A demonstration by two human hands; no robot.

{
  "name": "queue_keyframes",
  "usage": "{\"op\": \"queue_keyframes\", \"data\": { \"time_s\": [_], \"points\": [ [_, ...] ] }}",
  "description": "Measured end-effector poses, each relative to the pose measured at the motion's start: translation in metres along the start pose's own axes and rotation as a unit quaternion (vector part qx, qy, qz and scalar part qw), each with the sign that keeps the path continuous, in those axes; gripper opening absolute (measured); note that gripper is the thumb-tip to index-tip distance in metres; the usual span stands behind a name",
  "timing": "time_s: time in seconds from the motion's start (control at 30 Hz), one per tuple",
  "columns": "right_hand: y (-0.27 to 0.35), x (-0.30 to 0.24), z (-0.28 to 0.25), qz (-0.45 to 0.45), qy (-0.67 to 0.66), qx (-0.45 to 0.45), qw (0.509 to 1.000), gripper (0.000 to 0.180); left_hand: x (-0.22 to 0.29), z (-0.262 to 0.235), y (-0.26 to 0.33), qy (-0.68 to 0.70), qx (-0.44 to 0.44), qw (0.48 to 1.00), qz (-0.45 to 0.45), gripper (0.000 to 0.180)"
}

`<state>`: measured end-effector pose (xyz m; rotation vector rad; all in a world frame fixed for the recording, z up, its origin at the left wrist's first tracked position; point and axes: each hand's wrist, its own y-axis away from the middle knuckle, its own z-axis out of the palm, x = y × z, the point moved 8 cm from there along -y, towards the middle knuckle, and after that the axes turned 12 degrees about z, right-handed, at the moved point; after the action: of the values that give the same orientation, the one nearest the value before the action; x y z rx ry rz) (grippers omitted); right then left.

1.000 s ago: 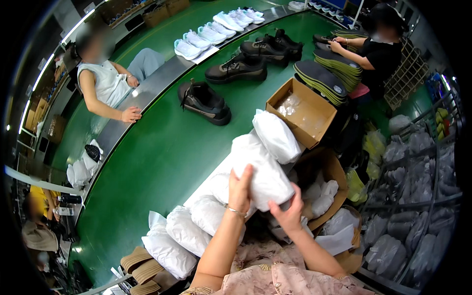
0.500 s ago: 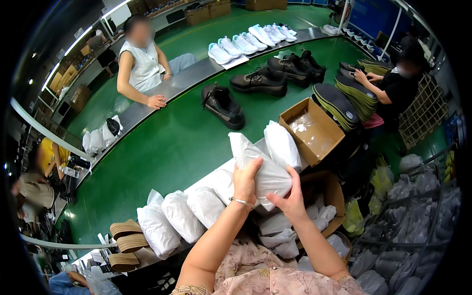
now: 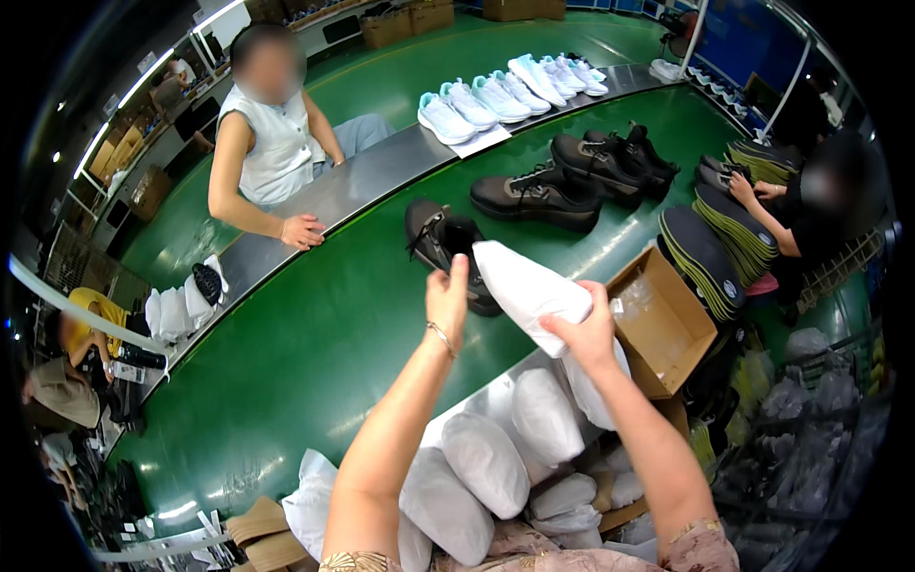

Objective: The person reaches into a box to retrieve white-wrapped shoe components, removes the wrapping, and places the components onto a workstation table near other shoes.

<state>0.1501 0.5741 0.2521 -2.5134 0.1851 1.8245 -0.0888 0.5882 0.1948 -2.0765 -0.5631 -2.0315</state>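
Note:
My right hand [image 3: 586, 324] grips a white paper-wrapped bundle [image 3: 524, 291], thumb on the near side and fingers round its right end. The bundle tapers toward its upper left and is held above the green belt. My left hand [image 3: 446, 305] is off the bundle, its thumb and fingers raised and apart. It is right by a dark brown-black lace-up shoe [image 3: 429, 229], overlapping the shoe's near side; whether it touches the shoe I cannot tell. More white wrapped bundles [image 3: 484, 462] lie in a row along the near edge, below my forearms.
More dark shoes [image 3: 534, 198] stand farther along the green belt [image 3: 248, 372]. White sneakers [image 3: 496, 98] line the far metal ledge. An open cardboard box [image 3: 672, 334] and stacked insoles [image 3: 701, 267] are at right. One person [image 3: 272, 143] sits opposite; another [image 3: 810, 210] works at right.
My left hand has let go of the white bundle and moved up and left to the dark shoe. The bundle stays in my right hand, raised and turned. The view has shifted.

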Motion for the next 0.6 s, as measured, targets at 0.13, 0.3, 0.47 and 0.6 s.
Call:
{"op": "queue_keyframes", "data": {
  "time_s": [0.13,0.3,0.47,0.6],
  "points": [
    [-0.038,-0.024,0.048,-0.087,0.229,-0.044,0.968,0.060,0.007,-0.033,-0.072,-0.300,0.069,0.922,0.236,0.068],
    [-0.077,-0.050,0.131,-0.126,0.445,-0.111,0.880,0.049,0.028,0.001,-0.109,-0.484,0.070,0.777,0.397,0.059],
    [-0.095,-0.016,0.210,-0.243,0.465,-0.057,0.850,0.045,-0.017,-0.004,-0.163,-0.264,-0.067,0.924,0.269,0.021],
    [-0.085,-0.001,0.225,-0.278,0.496,-0.040,0.822,0.051,-0.018,-0.014,-0.163,-0.234,-0.043,0.939,0.250,0.019]
  ]
}}
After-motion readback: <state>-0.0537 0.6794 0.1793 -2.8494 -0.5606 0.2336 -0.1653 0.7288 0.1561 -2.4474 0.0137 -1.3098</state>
